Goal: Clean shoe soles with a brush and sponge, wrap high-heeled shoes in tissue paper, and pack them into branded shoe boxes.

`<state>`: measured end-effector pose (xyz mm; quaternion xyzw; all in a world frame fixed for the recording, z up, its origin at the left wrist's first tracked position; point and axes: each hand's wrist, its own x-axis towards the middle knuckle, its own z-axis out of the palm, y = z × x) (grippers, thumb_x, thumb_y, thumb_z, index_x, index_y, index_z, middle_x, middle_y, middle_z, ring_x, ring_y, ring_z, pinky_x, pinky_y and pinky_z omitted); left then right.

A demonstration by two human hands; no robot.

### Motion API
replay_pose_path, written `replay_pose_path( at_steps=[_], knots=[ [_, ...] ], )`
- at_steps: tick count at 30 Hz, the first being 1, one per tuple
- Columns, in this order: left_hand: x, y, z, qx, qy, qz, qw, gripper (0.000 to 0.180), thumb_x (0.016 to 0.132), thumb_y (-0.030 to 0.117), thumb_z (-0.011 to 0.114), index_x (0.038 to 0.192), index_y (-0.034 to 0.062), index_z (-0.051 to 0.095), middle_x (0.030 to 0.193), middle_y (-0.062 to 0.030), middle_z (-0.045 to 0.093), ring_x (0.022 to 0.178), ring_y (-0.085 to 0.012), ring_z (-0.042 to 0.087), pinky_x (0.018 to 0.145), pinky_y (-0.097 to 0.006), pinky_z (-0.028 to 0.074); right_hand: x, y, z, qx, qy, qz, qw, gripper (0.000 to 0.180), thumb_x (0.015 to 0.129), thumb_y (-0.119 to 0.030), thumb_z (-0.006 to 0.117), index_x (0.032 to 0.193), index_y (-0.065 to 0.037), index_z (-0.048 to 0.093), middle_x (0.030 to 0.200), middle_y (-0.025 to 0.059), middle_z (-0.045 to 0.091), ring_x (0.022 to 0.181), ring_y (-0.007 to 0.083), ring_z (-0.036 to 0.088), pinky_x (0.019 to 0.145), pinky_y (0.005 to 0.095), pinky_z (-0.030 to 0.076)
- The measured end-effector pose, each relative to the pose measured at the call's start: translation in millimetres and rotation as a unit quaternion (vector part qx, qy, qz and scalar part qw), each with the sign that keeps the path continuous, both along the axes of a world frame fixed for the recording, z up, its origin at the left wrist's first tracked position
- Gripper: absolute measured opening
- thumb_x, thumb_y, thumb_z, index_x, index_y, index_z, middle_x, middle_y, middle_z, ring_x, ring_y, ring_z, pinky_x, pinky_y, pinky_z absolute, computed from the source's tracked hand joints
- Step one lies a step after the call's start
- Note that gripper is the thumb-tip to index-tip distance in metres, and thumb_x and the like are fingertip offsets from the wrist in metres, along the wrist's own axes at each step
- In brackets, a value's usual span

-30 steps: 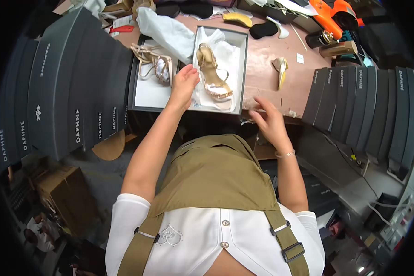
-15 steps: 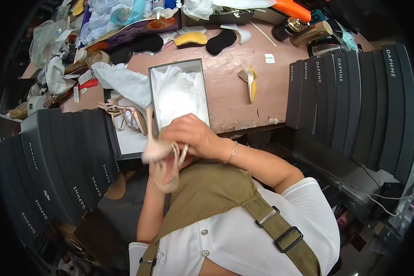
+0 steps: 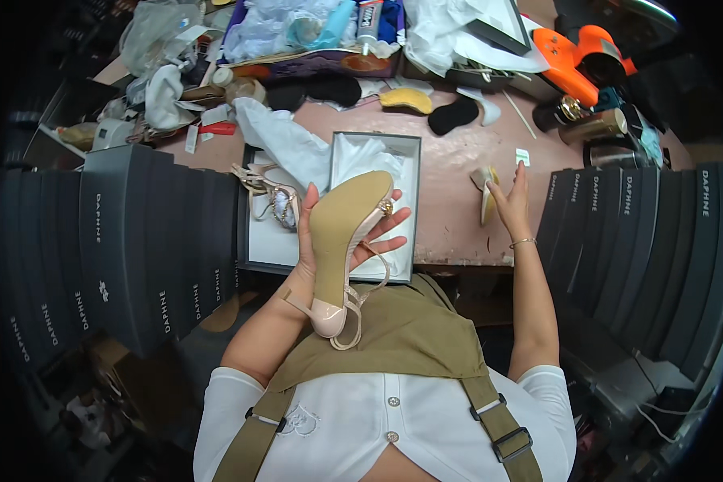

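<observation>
One sandal (image 3: 337,241) is held sole-up in the left grip (image 3: 305,253), its heel end turned toward the body. Beneath that grip, a box (image 3: 416,193) lined with white paper (image 3: 365,154) is placed; to the grip's left, a second sandal (image 3: 282,206) is laid. The right grip (image 3: 516,205) is opened, nothing grasped, just beside a yellow-and-pale piece (image 3: 485,206) on the table (image 3: 450,177); whether it is touched cannot be told.

The sandal (image 3: 337,241) has a matt tan sole (image 3: 350,210) and glossy pale heel (image 3: 327,313); the white paper (image 3: 361,157) beyond is crumpled. Dark boxes (image 3: 114,241) at left look matt, the far-right orange tool (image 3: 556,53) smooth plastic.
</observation>
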<state>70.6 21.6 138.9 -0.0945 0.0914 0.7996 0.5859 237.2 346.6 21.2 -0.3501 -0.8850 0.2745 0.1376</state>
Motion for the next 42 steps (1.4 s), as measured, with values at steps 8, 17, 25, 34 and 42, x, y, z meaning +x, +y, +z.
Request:
replay_pose_path(
  at_steps=[8,17,25,34,42],
  knots=[
    [-18,-41,-19,-0.115,0.118,0.014,0.986,0.095,0.077,0.051,0.066,0.144,0.0008,0.021,0.140,-0.0227,0.037,0.126,-0.0392,0.043,0.090,-0.056,0.048,-11,-21,-49,-0.110,0.012,0.070,0.991,0.028,0.084,-0.016,0.066,0.107,-0.002,0.059,0.102,0.0134,0.060,0.096,0.0242,0.057,0.080,0.0352,0.046],
    [12,-38,5,-0.101,0.175,-0.022,0.979,0.087,0.073,0.031,0.066,0.143,-0.0006,0.025,0.132,-0.0185,0.046,0.120,-0.0252,0.051,0.100,-0.034,0.044,-41,-180,153,-0.073,0.210,0.360,0.906,0.055,0.068,-0.002,0.066,0.122,-0.007,0.059,0.112,0.0145,0.048,0.097,0.0295,0.053,0.082,0.0359,0.047],
    [16,-70,-27,0.010,0.081,-0.111,0.990,0.056,0.100,0.038,0.034,0.145,0.0059,0.025,0.135,-0.0104,0.046,0.123,-0.0197,0.047,0.102,-0.033,0.041,-71,-224,125,-0.040,0.184,0.343,0.920,0.034,0.076,-0.002,0.062,0.111,-0.006,0.063,0.082,0.0100,0.056,0.071,0.0270,0.058,0.061,0.0369,0.049],
    [7,-88,-25,-0.001,0.137,-0.115,0.984,0.054,0.098,0.033,0.035,0.143,0.0043,0.030,0.135,-0.0100,0.046,0.120,-0.0179,0.049,0.100,-0.032,0.042,-72,-249,128,-0.086,0.176,0.304,0.932,0.037,0.071,-0.004,0.066,0.108,-0.007,0.062,0.081,0.0103,0.055,0.071,0.0291,0.061,0.060,0.0369,0.051],
    [22,-98,0,-0.184,0.186,-0.030,0.965,0.057,0.095,0.028,0.033,0.145,0.0014,0.025,0.142,-0.0127,0.039,0.129,-0.0225,0.040,0.108,-0.035,0.032,-85,-253,124,-0.074,0.177,0.298,0.935,0.025,0.075,-0.011,0.066,0.099,-0.007,0.061,0.078,0.0089,0.052,0.065,0.0292,0.058,0.055,0.0375,0.048]
  ],
)
